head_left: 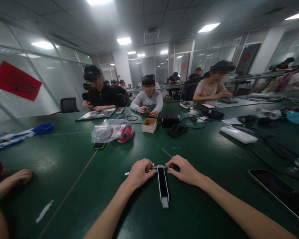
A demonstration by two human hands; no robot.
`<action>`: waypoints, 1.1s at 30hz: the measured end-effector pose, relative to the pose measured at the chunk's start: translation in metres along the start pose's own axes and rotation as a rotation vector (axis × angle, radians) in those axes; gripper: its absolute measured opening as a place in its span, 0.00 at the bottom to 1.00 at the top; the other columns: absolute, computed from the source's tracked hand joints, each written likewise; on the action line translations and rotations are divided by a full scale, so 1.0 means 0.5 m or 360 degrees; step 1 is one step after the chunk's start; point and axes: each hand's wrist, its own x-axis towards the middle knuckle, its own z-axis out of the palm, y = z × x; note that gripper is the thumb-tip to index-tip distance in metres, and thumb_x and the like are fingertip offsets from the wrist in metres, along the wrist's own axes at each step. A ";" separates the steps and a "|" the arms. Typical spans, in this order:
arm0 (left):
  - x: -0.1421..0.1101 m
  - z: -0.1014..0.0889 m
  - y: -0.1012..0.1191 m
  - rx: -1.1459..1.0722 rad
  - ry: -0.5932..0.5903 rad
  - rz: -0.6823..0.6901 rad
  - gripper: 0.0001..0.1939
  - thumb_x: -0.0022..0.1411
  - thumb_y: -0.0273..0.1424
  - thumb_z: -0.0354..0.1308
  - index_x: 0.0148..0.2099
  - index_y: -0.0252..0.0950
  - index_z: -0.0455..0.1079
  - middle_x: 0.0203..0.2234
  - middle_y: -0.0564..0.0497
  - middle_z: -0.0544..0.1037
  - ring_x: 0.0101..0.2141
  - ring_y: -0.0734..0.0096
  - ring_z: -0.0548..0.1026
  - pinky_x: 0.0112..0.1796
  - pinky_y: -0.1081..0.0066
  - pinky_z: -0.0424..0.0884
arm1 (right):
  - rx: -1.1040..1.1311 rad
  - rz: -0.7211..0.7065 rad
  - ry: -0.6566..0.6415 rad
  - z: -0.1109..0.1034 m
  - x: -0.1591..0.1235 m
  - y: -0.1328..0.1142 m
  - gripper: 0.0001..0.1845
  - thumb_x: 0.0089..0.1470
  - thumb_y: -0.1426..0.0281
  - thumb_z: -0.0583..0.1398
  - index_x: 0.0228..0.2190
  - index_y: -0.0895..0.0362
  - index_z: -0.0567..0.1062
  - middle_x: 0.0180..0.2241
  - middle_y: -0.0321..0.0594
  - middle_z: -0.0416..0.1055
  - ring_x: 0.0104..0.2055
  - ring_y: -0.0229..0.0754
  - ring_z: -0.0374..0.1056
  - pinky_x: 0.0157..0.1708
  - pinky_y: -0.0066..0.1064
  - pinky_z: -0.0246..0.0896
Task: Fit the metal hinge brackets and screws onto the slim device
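Green tabletop (129, 215), with a narrow gadget (163, 184) lying at the lower centre of the frame, its face black, its edges pale and its near end grey. The left hand (141, 172) reaches in from the lower left, thumb and forefinger pinched nearly together on a small metal part beside the gadget's upper end. The right hand (184, 170) mirrors it on the other side, its thumb and fingertips drawn close together at a small pale part; the fingertips hide most of this piece, so how firmly it is gripped cannot be told.

Centre: an open wooden box (149, 126) next to a black box (170, 120). Left of centre: a clear plastic bag (101, 132) with red contents, just above a phone (99, 146) with a yellow-green rim. Left edge: another person's hand (23, 176) resting on the table. Right: a white case (239, 134) and, lower down, a large dark phone (279, 192). Upper left: a red sign (16, 81). Several people sit beyond the near table area, across the middle of the frame.
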 end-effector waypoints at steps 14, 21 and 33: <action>0.010 -0.001 -0.047 -0.0062 0.0454 -0.0141 0.11 0.63 0.35 0.47 0.35 0.35 0.68 0.26 0.52 0.72 0.28 0.71 0.69 0.31 0.72 0.62 | -0.0064 0.0233 0.0197 -0.017 0.007 -0.025 0.11 0.55 0.64 0.54 0.38 0.56 0.71 0.34 0.40 0.69 0.35 0.41 0.65 0.36 0.35 0.62; 0.009 0.007 -0.064 -0.0054 0.0510 -0.0186 0.10 0.62 0.33 0.48 0.35 0.35 0.68 0.26 0.51 0.72 0.28 0.71 0.69 0.31 0.72 0.62 | -0.0223 0.0668 0.0018 0.018 0.001 -0.126 0.19 0.54 0.52 0.52 0.39 0.53 0.66 0.29 0.42 0.73 0.27 0.44 0.69 0.24 0.33 0.58; -0.004 0.007 -0.067 -0.0086 0.0527 -0.0154 0.07 0.60 0.30 0.48 0.35 0.35 0.68 0.25 0.53 0.72 0.27 0.72 0.69 0.31 0.73 0.62 | -0.0451 0.0726 -0.0122 0.046 0.025 -0.187 0.14 0.51 0.68 0.54 0.41 0.56 0.61 0.38 0.51 0.72 0.35 0.51 0.71 0.28 0.36 0.62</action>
